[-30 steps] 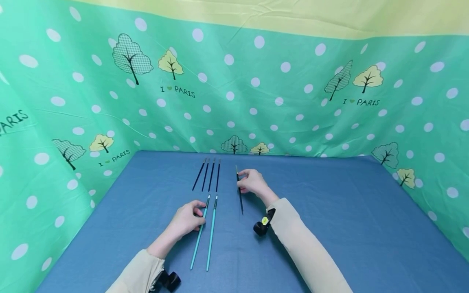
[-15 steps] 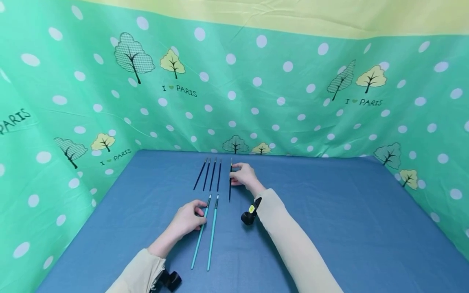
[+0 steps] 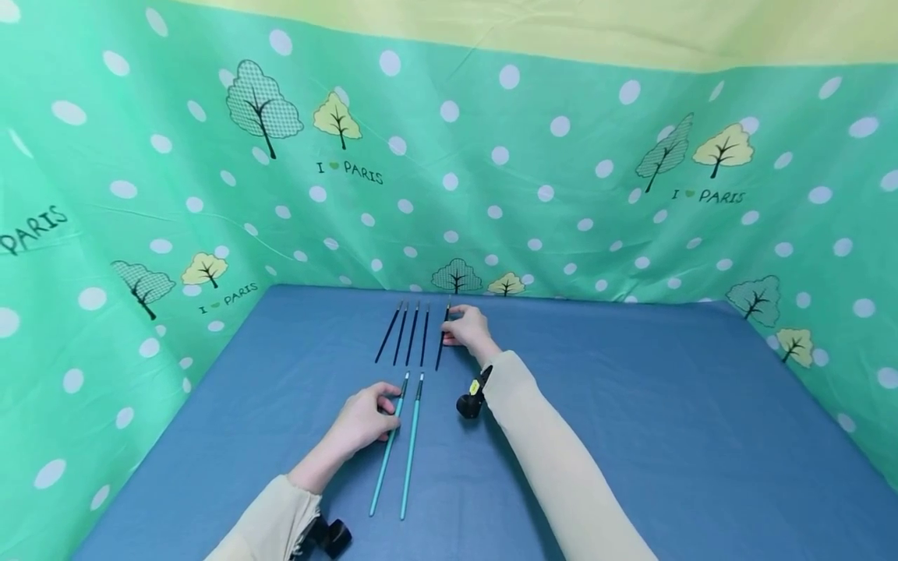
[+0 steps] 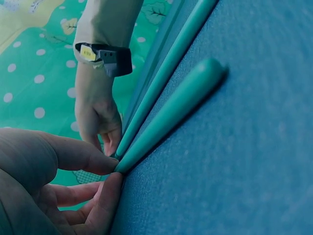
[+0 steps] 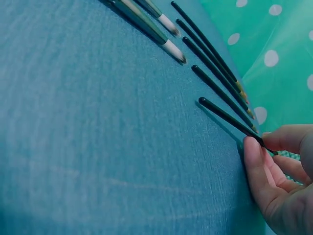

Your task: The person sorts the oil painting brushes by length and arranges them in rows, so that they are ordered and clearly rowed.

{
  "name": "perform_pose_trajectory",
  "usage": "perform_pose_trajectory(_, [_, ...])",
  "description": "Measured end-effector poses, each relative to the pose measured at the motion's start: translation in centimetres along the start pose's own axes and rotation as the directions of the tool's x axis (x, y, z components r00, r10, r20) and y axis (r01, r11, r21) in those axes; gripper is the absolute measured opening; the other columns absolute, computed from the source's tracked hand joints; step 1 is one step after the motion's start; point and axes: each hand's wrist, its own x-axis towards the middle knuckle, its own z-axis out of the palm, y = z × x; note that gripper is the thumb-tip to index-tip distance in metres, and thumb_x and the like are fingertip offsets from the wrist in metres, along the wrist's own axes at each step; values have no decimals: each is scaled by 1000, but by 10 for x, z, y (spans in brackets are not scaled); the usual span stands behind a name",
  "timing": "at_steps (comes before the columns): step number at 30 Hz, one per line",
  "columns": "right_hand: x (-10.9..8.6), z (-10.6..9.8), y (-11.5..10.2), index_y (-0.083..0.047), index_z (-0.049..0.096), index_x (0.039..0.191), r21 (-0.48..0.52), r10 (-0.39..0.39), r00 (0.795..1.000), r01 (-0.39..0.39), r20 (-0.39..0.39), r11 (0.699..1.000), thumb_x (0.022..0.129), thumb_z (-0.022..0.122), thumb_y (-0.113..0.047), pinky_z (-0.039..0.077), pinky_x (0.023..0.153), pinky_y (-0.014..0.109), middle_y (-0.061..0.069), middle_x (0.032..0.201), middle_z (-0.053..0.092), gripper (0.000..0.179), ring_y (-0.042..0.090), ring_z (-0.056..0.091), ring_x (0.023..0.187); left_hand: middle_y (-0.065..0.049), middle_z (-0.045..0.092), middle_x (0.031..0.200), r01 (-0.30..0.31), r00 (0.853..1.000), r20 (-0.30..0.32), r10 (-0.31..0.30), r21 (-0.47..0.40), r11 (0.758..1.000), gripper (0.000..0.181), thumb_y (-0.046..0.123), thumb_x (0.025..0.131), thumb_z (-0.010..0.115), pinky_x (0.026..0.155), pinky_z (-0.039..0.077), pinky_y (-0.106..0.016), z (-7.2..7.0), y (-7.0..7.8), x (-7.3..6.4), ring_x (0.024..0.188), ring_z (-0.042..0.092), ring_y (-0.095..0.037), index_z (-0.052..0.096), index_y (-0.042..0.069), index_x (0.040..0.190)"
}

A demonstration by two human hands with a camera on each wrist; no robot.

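Between thumb and fingers, my right hand (image 3: 468, 330) pinches a thin black paintbrush (image 5: 225, 115) near its bristle end. That brush lies just right of a row of several black paintbrushes (image 3: 412, 335), bristles pointing to the far side. My left hand (image 3: 366, 417) pinches the left of two teal paintbrushes (image 4: 171, 115) in the left wrist view, its handle end toward the near side. Beside it, the second teal paintbrush (image 3: 412, 448) lies on the cloth, untouched. White ferrules and dark-tipped bristles of both teal brushes show in the right wrist view.
A blue cloth (image 3: 631, 421) covers the table. Green dotted fabric (image 3: 533, 171) with printed trees hangs behind it and along the sides. A black wrist camera (image 3: 471, 401) sits at the right sleeve, another camera (image 3: 330, 538) at the left one.
My right hand has carried its black paintbrush left and farther back, next to the row of black ones. My left hand keeps its pinch on the teal paintbrush in place.
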Motion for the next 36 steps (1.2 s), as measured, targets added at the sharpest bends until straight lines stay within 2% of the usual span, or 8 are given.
perform_pose_trajectory(8, [11,9,2,-12,52,127,-82,11,999,-16,-51,997,85,62,-7,55,54,24,15,107,61,44,13,63,56,-6,52,76,4,1000,-6,-4,2,1000,42,-3,72,64,46,49,-27,1,1,-2,50,51,-14,58,3,113])
perform_pose_trajectory(15, [14,11,-1,-12,53,126,-145,21,998,-29,-58,989,84,63,-7,55,52,25,15,104,62,44,14,62,55,-6,52,77,7,1000,-1,-7,-6,1000,42,-3,72,64,47,49,-27,1,2,-1,52,51,-14,58,4,113])
perform_pose_trajectory(22, [16,10,-2,-13,56,124,-212,48,997,-59,-55,976,84,62,-4,54,51,24,16,114,60,42,12,60,51,-6,52,77,9,1000,1,-9,-6,1000,42,-3,71,63,46,49,-27,2,2,0,51,51,-14,58,4,113])
perform_pose_trajectory(26, [15,8,-1,-12,57,124,-182,39,998,-49,-56,982,83,62,-3,55,52,24,16,112,61,42,12,60,51,-6,52,77,4,1000,1,-4,-9,1000,42,-3,71,64,46,49,-27,2,2,0,51,51,-14,58,3,112])
perform_pose_trajectory(29, [11,4,1,-11,56,124,-138,25,999,-31,-42,990,84,62,-4,55,53,24,17,103,64,41,12,61,52,-6,52,77,4,1000,8,-4,-13,1000,42,-3,71,64,46,50,-27,2,3,1,51,51,-14,58,3,113])
perform_pose_trajectory(33, [2,-4,3,-8,54,126,-75,-23,1000,24,7,997,85,60,-4,56,57,25,15,93,65,41,13,62,58,-7,52,77,13,1000,13,-12,-34,999,43,-3,71,64,46,50,-27,0,4,0,50,52,-15,57,2,113])
perform_pose_trajectory(36, [-4,-11,4,-6,52,127,-33,-65,997,67,48,997,85,60,-3,57,61,27,15,96,64,43,15,63,63,-8,52,78,22,1000,18,-21,-56,998,43,-3,72,65,47,51,-28,-2,4,0,51,52,-15,57,2,114])
